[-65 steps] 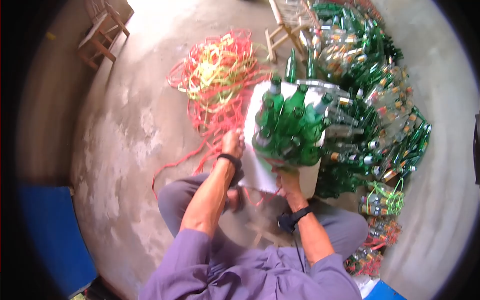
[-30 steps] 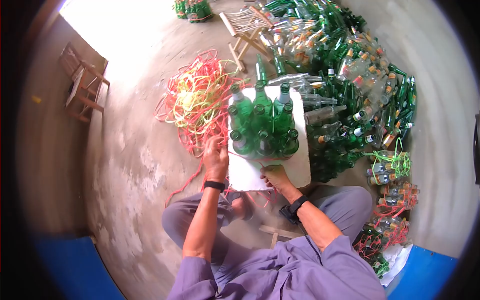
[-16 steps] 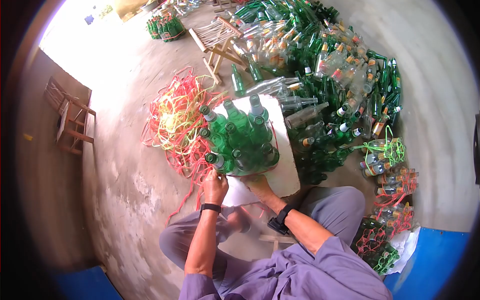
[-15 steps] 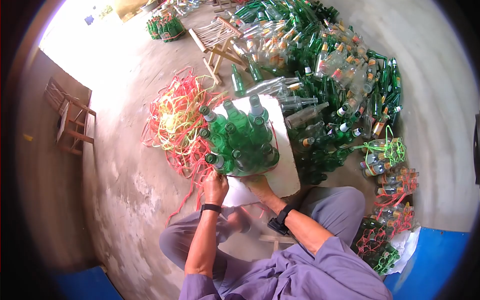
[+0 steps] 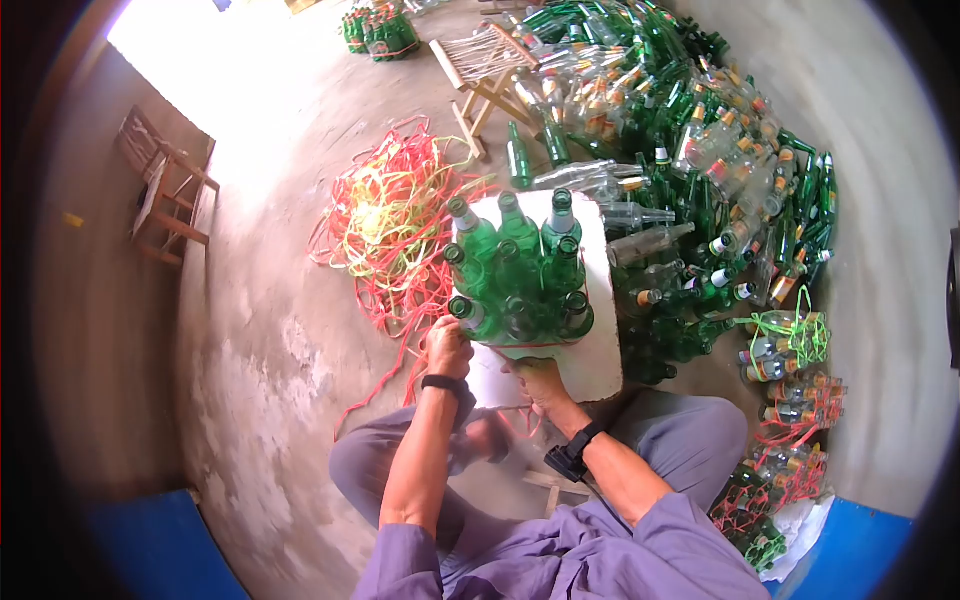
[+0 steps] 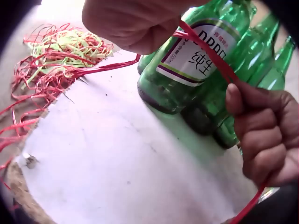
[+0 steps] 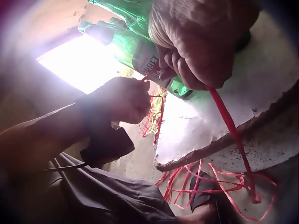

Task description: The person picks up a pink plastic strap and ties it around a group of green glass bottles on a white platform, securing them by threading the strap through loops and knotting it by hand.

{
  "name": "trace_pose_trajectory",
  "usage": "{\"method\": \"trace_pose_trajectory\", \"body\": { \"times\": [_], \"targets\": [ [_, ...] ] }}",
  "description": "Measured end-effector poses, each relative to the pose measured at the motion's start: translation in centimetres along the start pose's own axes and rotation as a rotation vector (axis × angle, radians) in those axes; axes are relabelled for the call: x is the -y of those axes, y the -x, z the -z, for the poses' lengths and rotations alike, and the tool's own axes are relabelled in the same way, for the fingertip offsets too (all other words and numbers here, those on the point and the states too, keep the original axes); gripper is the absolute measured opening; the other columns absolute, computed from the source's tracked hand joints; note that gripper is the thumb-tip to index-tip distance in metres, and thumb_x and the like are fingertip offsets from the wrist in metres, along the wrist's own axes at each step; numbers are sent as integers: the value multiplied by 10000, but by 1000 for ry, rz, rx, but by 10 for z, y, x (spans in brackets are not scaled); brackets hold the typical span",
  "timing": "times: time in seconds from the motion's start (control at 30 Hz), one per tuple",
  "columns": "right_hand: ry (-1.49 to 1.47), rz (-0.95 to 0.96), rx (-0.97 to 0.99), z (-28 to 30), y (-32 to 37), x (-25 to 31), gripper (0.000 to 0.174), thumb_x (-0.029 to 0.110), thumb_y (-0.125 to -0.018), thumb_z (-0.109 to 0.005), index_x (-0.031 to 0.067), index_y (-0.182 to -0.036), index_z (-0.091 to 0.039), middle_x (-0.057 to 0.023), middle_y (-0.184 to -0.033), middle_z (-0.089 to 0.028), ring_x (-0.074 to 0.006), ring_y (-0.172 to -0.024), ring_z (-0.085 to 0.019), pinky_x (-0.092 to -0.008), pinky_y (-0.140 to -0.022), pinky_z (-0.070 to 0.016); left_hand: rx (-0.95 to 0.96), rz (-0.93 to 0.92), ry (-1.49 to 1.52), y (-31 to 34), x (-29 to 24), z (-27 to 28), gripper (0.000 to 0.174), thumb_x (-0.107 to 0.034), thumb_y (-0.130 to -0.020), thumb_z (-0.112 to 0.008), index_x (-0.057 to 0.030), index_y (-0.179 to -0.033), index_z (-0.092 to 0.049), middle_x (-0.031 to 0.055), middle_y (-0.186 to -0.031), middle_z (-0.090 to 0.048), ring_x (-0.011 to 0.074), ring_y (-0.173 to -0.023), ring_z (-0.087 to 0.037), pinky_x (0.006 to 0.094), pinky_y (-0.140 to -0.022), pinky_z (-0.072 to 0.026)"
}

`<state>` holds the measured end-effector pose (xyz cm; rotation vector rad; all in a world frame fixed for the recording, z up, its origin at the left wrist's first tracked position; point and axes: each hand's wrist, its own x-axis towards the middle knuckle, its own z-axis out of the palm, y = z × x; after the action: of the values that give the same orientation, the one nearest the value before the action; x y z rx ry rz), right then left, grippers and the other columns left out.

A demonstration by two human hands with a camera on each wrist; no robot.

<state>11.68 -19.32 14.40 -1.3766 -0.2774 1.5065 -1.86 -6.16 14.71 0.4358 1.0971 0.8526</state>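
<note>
Several green glass bottles (image 5: 520,265) stand upright in close rows on a white board (image 5: 598,360). At the front left corner of the group is my left hand (image 5: 447,347), its curled fingers gripping a red plastic strap (image 6: 212,51). My right hand (image 5: 540,383) pinches the same strap just in front of the front row. Between the two hands the strap runs straight across a labelled bottle (image 6: 187,60) in the left wrist view. Its loose end hangs from my right hand over the board's edge in the right wrist view.
A tangled heap of red and yellow-green straps (image 5: 395,215) lies on the floor at the left. Loose green and clear bottles (image 5: 680,170) are piled at the right, with strapped bundles (image 5: 790,340) nearer. A folding stool (image 5: 485,75) stands behind; a wooden chair (image 5: 170,190) is far left.
The head view has shifted about. Compared with a second ago, my left hand has come in from beside the board to the front left bottle. The bottles remain upright on the board.
</note>
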Motion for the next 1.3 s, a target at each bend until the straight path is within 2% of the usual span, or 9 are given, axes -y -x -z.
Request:
{"method": "trace_pose_trajectory", "body": {
  "times": [0.03, 0.1, 0.3, 0.47, 0.53, 0.77, 0.97, 1.13, 1.3],
  "targets": [
    [13, -11, 8, -1, 4, -3, 211, 203, -858, -712, 0, -812, -676, 84, -525, -380, -19, -378, -276, -222, -373, -164, 76, -275, -425, -7, 5, 6, 131, 30, -779, -531, -86, -791, -590, -33, -595, -486, 90, -421, -442, 250, -373, -322],
    [-103, -84, 19, -4, 17, -7, 203, 200, -864, -701, 6, -819, -663, 84, -521, -374, -22, -372, -272, -222, -362, -168, -1, -24, -67, -10, 8, 5, 140, 51, -746, -522, -60, -779, -601, -21, -608, -512, 103, -450, -497, 263, -398, -369],
    [322, 316, 134, 15, -10, -4, 208, 205, -877, -675, 9, -811, -650, 78, -517, -358, -32, -358, -260, -228, -348, -163, -25, 14, 11, -17, 19, 17, 73, -29, -795, -554, -83, -812, -601, 2, -619, -523, 107, -427, -446, 263, -375, -327],
    [285, 284, 183, 13, 6, -7, 216, 199, -904, -649, 4, -812, -648, 85, -512, -342, -24, -380, -272, -224, -364, -180, -61, 63, 79, -23, 26, 7, 103, -75, -841, -510, -161, -811, -558, -34, -606, -493, 99, -390, -367, 259, -361, -279],
    [51, -39, 11, -2, 27, 3, 220, 209, -918, -651, 7, -830, -653, 86, -534, -357, -16, -404, -278, -219, -378, -193, -156, 82, 37, -22, 20, -4, 137, -129, -891, -511, -228, -803, -546, -60, -613, -512, 80, -381, -343, 238, -363, -253],
    [82, -160, 93, 16, 7, -2, 252, 252, -930, -661, 10, -859, -654, 75, -587, -397, -9, -454, -305, -197, -399, -214, -79, 37, 30, -9, 11, -9, 171, -5, -851, -513, -171, -890, -532, -25, -637, -532, 83, -375, -349, 238, -351, -262],
    [244, -193, 93, 13, -5, -7, 213, 200, -950, -615, -11, -941, -646, 7, -697, -563, -81, -542, -523, -232, -479, -456, -92, 76, 82, 0, 3, -15, 215, 40, -809, -543, -123, -947, -517, 5, -661, -539, 79, -402, -369, 226, -361, -276],
    [258, 179, 57, -12, -12, -9, 270, 139, -937, -593, -24, -1151, -616, -94, -977, -662, -175, -784, -662, -300, -727, -573, -51, 65, 115, -5, 11, -7, 198, 42, -792, -578, -101, -919, -527, -12, -622, -481, 76, -391, -348, 237, -358, -243],
    [497, 300, -99, -27, -17, -19, 235, 142, -940, -565, -25, -1068, -670, -48, -853, -681, -158, -779, -668, -287, -709, -537, -67, 70, 95, -3, 15, -3, 144, -22, -823, -557, -27, -958, -607, 14, -633, -542, 82, -416, -405, 240, -373, -280]
  ]
}}
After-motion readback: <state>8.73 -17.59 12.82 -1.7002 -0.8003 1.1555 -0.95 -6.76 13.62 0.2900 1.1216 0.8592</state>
